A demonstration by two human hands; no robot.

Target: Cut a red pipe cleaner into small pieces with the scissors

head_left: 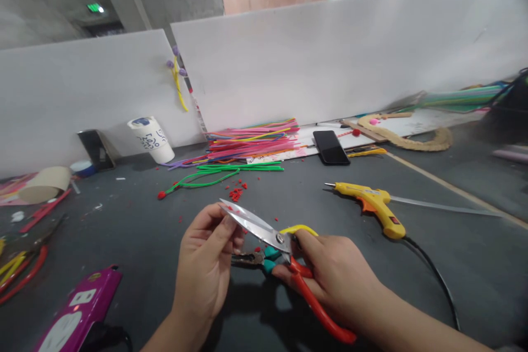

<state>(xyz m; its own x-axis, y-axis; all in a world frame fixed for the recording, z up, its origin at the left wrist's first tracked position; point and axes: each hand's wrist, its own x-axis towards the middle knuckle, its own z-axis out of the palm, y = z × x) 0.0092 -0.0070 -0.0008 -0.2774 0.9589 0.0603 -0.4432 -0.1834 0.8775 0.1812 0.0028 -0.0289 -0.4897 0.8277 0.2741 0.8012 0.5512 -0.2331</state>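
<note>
My right hand (336,267) is closed round the red-handled scissors (258,228), whose blades point up and left. Their tips lie right at the pinched thumb and fingers of my left hand (208,261). Small red specks show at the blade near those fingertips, but what the left hand pinches is too small to make out. Beneath the scissors are pliers (251,258) with teal and yellow on the handles, partly hidden by my right hand. Just beyond the blade tips, a little heap of red clippings (236,193) is scattered on the dark table (284,192).
Green pipe cleaners (243,167) lie ahead, before a bundle of pink ones (251,143). A yellow glue gun (371,203) with its cord is at right, near a phone (331,147). Leftward are a paper cup (151,139), a purple device (80,308) and another pair of scissors (35,261).
</note>
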